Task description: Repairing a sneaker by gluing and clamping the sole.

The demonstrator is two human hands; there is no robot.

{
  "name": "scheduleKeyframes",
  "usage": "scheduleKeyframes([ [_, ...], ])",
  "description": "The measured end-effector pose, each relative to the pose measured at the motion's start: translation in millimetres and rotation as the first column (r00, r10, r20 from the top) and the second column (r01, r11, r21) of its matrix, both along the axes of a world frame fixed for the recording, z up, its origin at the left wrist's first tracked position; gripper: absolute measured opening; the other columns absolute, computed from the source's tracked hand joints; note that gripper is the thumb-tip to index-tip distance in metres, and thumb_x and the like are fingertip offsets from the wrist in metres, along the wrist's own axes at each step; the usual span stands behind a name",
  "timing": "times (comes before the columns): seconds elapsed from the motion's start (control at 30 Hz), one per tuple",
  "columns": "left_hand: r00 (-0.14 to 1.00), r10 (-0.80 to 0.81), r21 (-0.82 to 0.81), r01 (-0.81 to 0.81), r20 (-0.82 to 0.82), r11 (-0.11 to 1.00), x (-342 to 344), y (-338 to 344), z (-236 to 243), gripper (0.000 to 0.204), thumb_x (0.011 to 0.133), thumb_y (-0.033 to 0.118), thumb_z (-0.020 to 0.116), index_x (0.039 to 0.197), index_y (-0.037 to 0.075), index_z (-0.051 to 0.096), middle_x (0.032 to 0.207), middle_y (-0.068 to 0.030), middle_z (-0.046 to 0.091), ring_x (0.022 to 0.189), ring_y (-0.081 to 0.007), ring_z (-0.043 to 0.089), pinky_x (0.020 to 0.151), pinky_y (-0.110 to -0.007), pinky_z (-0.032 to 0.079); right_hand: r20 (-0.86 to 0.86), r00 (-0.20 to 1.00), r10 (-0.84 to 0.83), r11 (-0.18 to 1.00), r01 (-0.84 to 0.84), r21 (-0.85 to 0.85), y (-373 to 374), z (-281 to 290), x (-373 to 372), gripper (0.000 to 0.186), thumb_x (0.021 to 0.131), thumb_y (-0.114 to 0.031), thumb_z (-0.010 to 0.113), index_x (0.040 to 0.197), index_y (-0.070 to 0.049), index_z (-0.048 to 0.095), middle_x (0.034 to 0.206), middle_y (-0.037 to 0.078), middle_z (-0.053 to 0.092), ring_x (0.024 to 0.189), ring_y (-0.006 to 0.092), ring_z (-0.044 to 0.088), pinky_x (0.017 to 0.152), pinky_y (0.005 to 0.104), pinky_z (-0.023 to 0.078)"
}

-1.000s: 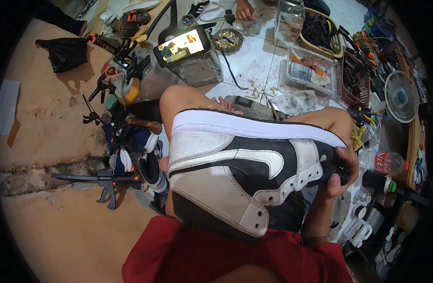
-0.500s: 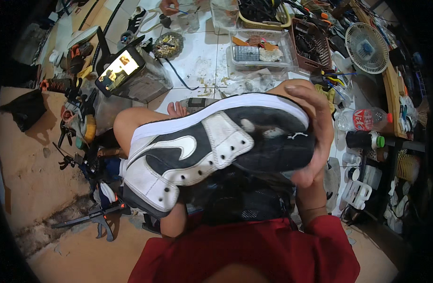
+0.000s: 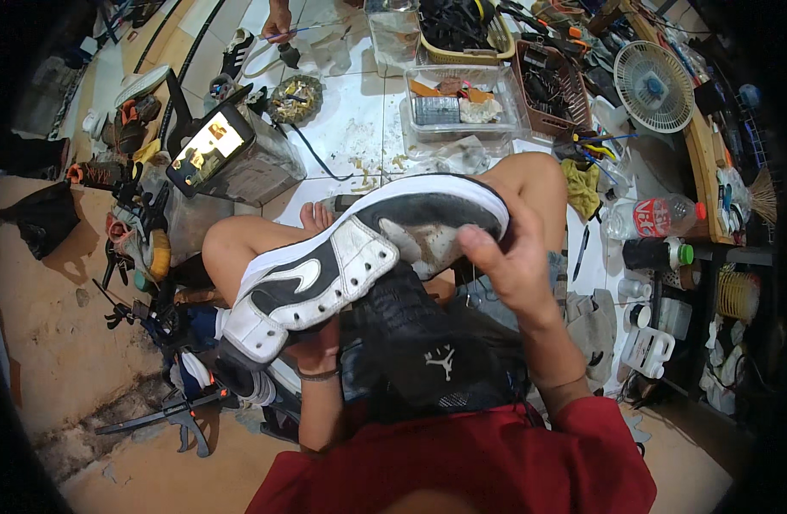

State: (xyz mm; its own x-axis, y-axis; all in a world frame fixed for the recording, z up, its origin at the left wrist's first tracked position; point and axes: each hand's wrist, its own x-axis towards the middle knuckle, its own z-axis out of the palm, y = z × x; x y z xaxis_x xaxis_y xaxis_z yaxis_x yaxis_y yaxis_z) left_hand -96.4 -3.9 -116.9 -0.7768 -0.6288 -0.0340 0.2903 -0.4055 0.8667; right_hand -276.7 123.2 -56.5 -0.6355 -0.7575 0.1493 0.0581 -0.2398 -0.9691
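A black-and-white high-top sneaker (image 3: 312,278) with a white sole and no lace in its eyelets lies across my lap, toe to the right. Its black tongue (image 3: 411,330) is folded out toward me, and the stripped toe area looks worn and brownish. My right hand (image 3: 518,257) is closed around the toe, thumb on the upper and fingers behind the sole. Below the heel and ankle part, my left hand (image 3: 316,347) supports the shoe from inside or underneath; its fingers are mostly hidden. A thin line, perhaps thread, hangs under my right thumb.
At the far side, another person's hand (image 3: 279,24) holds a thin blue stick. A phone (image 3: 209,147) leans on a box at left. Ahead stand a clear plastic tub (image 3: 513,128) and a brown basket (image 3: 582,111). A bottle (image 3: 655,217) lies right; a clamp (image 3: 181,415) lies lower left.
The sneaker's toe has moved left and tilted, and the whole shoe sits farther from me. Its tongue now shows folded out. My right thumb has come round onto the toe.
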Motion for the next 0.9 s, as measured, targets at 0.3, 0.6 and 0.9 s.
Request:
scheduleKeyframes([
  [0.3,0.983,0.184,-0.025,-0.185,-0.026,0.982,2,6,23,0.128,0.071,0.077,0.064,0.156,0.001,0.005,0.163,-0.0142,0.014,0.150,-0.0252,0.016,0.123,-0.042,0.014,-0.134,0.990,-0.042,0.996,0.031,-0.086,-14,0,-9,0.036,0.089,-0.013,0.070,0.119,0.001,0.057,0.100,0.004,0.065,0.090,0.0104,0.060,0.081,0.0263,0.050],
  [0.6,0.958,0.278,0.092,-0.284,0.072,0.954,-3,-4,24,0.128,0.071,0.076,0.064,0.156,0.002,0.004,0.163,-0.0137,0.013,0.151,-0.0248,0.015,0.123,-0.042,0.013,0.095,0.990,-0.108,0.986,0.094,0.140,22,-19,-27,0.064,0.105,-0.050,0.028,0.135,0.002,0.051,0.127,0.013,0.060,0.117,0.0225,0.057,0.105,0.0341,0.041],
  [0.9,0.654,0.114,0.420,0.334,-0.748,0.844,25,-29,-92,0.104,0.077,0.079,0.057,0.151,0.010,0.034,0.156,-0.0127,0.034,0.145,-0.0324,0.030,0.122,-0.049,0.021,0.069,0.997,0.047,0.989,-0.056,0.135,17,-6,-22,0.067,0.106,-0.054,0.025,0.142,-0.001,0.045,0.121,0.009,0.062,0.104,0.0115,0.061,0.087,0.0268,0.050],
])
